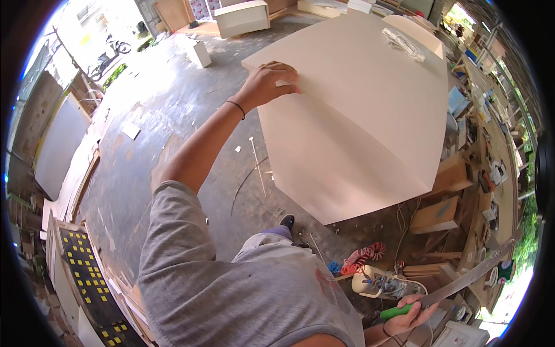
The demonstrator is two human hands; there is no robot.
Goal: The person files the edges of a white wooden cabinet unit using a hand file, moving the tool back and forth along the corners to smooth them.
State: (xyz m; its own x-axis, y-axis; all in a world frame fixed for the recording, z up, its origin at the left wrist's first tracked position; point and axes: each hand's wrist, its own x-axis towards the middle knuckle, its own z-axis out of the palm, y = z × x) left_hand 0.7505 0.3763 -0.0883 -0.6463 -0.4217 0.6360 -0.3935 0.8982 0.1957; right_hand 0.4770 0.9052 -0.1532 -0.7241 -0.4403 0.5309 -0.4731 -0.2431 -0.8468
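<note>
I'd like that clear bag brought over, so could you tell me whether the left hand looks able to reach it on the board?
Probably not from here: the left hand grips the board's near edge, and the bag lies at its far corner.

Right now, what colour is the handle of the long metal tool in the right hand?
Green: the handle of the long metal tool in the right hand, clearest in the head view.
</note>
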